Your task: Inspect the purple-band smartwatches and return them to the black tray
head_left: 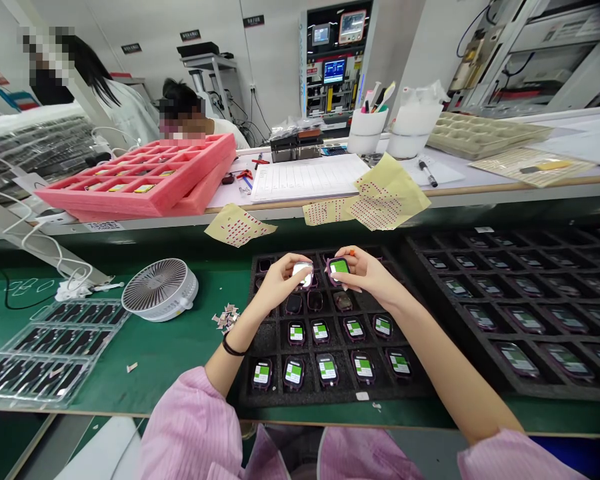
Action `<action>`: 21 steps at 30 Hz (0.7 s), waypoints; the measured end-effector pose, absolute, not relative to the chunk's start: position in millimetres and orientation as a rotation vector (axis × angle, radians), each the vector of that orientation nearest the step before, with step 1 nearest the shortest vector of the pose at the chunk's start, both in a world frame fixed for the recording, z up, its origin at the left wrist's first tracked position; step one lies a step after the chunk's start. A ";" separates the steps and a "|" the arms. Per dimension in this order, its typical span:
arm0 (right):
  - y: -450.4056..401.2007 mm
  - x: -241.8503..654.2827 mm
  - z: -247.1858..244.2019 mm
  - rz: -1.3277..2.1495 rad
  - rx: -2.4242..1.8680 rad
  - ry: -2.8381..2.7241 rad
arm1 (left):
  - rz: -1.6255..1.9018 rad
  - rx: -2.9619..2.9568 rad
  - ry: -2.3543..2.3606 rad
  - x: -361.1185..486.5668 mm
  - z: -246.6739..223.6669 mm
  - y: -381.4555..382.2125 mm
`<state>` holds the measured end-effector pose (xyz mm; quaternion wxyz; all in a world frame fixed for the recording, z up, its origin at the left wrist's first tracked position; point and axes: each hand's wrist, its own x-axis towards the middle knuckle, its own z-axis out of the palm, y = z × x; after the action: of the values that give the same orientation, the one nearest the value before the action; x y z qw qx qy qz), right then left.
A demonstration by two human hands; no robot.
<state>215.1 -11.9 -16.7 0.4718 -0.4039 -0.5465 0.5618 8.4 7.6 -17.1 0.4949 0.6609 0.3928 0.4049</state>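
Left hand (283,280) curled, gripping glossy device (303,273); right hand (367,273) closed on purple-framed smartwatch (339,268), green film on screen. Both over black foam tray (275,395) of similar watches. Second tray (485,380) at right. Desk fan (160,289), paper scraps (226,317) at left. Yellow sticker sheets (239,225) at shelf edge; pink foam tray (135,177), seated co-worker (187,113) beyond.
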 end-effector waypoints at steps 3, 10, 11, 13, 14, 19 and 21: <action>-12.5 215.6 -16.3 1.393 -0.956 -1.397 | 1.001 1.558 0.982 8.1 -17.2 9.1; -13.8 218.0 -16.9 1.458 -0.872 -1.451 | 0.996 1.512 1.020 7.7 -14.8 8.8; -13.8 218.5 -17.0 1.470 -0.858 -1.445 | 0.978 1.521 1.017 7.5 -13.6 8.1; -13.5 219.5 -17.3 1.477 -0.830 -1.440 | 0.933 1.549 1.003 7.0 -11.3 6.3; -13.3 219.9 -17.3 1.474 -0.823 -1.440 | 0.910 1.562 0.992 6.6 -10.4 5.3; -12.2 221.5 -17.8 1.458 -0.827 -1.438 | 0.821 1.592 0.907 4.4 -12.5 3.6; -12.2 221.7 -17.7 1.465 -0.824 -1.435 | 0.833 1.611 0.867 3.9 -14.7 4.6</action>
<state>221.7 -12.2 -17.7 0.4493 -0.3330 -0.5800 0.5923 3.9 4.6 -14.7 0.5361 0.6764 0.3643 0.3499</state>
